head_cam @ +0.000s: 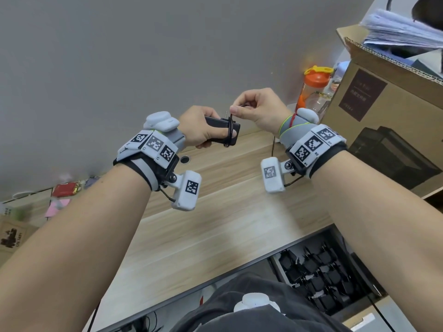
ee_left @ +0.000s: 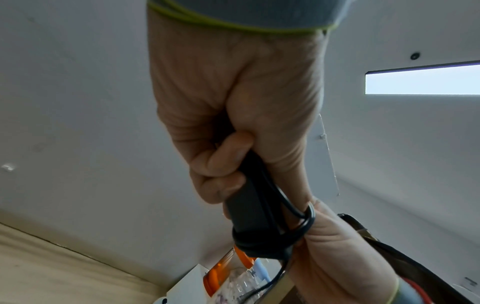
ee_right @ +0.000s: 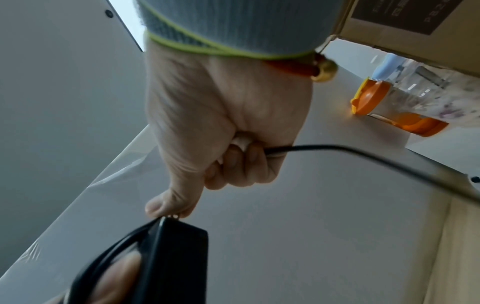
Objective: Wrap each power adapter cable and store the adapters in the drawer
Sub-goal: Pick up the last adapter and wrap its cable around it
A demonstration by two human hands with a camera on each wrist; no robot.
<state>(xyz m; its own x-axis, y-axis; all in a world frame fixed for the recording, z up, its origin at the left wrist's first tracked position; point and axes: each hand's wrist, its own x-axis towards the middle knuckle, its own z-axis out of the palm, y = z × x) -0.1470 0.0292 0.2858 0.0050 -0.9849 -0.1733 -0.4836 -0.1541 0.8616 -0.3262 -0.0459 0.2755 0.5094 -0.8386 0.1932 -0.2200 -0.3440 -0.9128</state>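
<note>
My left hand (head_cam: pixel 206 130) grips a black power adapter (head_cam: pixel 221 127) held up above the wooden desk (head_cam: pixel 215 212), thumb over its side. Loops of its thin black cable (head_cam: pixel 230 130) circle the adapter's right end. My right hand (head_cam: pixel 254 109) pinches the cable just above those loops, fingers curled. In the left wrist view the fingers wrap the adapter (ee_left: pixel 246 207) and the cable (ee_left: pixel 298 224) coils round its lower end. The right wrist view has the cable (ee_right: pixel 337 150) running out of the curled right fingers toward the right, with the adapter (ee_right: pixel 179 257) below.
An open drawer (head_cam: pixel 321 279) at lower right below the desk edge holds several black adapters. A large cardboard box (head_cam: pixel 383 121) stands on the right, with an orange-lidded bottle (head_cam: pixel 314 89) beside it. Small clutter lies at the far left (head_cam: pixel 62 190). A grey wall rises behind.
</note>
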